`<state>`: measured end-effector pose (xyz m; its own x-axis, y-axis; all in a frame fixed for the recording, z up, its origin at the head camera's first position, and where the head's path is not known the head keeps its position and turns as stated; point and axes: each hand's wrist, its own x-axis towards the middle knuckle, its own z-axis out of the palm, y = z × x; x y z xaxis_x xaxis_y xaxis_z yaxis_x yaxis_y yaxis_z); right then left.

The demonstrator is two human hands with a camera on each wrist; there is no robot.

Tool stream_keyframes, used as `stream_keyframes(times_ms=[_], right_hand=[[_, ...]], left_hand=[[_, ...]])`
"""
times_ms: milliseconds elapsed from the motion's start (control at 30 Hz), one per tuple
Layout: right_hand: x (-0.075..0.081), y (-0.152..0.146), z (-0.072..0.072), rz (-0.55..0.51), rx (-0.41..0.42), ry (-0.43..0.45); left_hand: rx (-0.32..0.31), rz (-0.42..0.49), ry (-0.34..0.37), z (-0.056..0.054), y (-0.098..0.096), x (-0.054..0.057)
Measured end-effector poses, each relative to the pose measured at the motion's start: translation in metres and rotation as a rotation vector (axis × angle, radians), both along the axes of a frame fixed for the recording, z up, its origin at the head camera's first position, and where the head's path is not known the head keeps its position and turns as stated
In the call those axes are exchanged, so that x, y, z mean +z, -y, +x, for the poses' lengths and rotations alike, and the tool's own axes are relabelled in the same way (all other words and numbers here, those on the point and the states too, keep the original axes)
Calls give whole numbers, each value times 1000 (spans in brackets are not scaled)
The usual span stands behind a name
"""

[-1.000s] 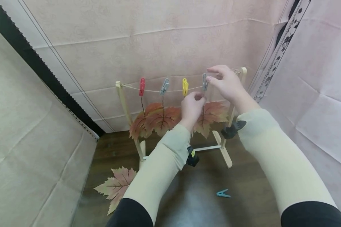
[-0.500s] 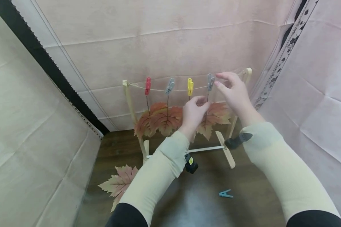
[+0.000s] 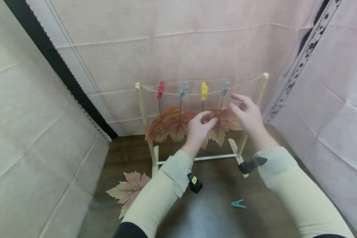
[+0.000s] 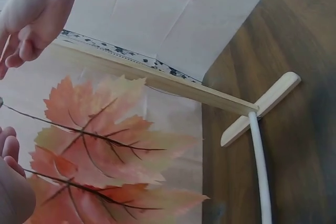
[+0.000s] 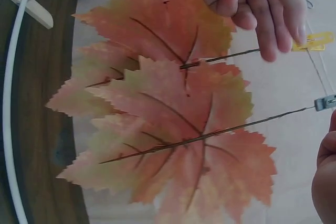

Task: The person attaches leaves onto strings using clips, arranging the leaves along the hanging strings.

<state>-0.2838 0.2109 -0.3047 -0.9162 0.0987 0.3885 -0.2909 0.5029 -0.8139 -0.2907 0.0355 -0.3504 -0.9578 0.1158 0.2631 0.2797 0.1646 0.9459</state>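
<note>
My left hand [image 3: 197,130], its fingers relaxed and holding nothing, hovers before the hanging leaves and partly covers the third. My right hand [image 3: 250,119] hangs to the right of the rightmost grey-blue clothespin [image 3: 224,88], apart from it, thumb and fingers loosely bent. That clothespin grips the string and the stem of an orange maple leaf [image 5: 184,140]. Further left along the string are a yellow clothespin [image 3: 204,91], another grey-blue clothespin [image 3: 183,90] and a red clothespin [image 3: 161,90], each with a leaf stem hanging beneath it.
The string [image 3: 244,83] spans two wooden posts [image 3: 261,89] joined by a white rod [image 3: 214,157]. On the dark wood tabletop lie a paler maple leaf [image 3: 129,190], partly behind the left sleeve, and a blue clothespin [image 3: 238,204]. Pale cloth walls surround the table.
My right hand has come away from the rightmost clothespin and dropped lower. My left hand has moved down from that leaf's stem. The view has shifted slightly.
</note>
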Motion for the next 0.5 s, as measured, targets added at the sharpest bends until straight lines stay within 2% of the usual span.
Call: stream_keyframes(times_ms=[200, 333, 500], right_hand=[[-18, -3, 5, -27, 0, -25], [-32, -2, 8, -48, 35, -32], [-56, -3, 11, -132, 63, -13]], left_hand=[[-39, -18, -33, 6, 9, -15], [-67, -52, -38, 9, 16, -21], [-100, -117, -41, 10, 23, -31]])
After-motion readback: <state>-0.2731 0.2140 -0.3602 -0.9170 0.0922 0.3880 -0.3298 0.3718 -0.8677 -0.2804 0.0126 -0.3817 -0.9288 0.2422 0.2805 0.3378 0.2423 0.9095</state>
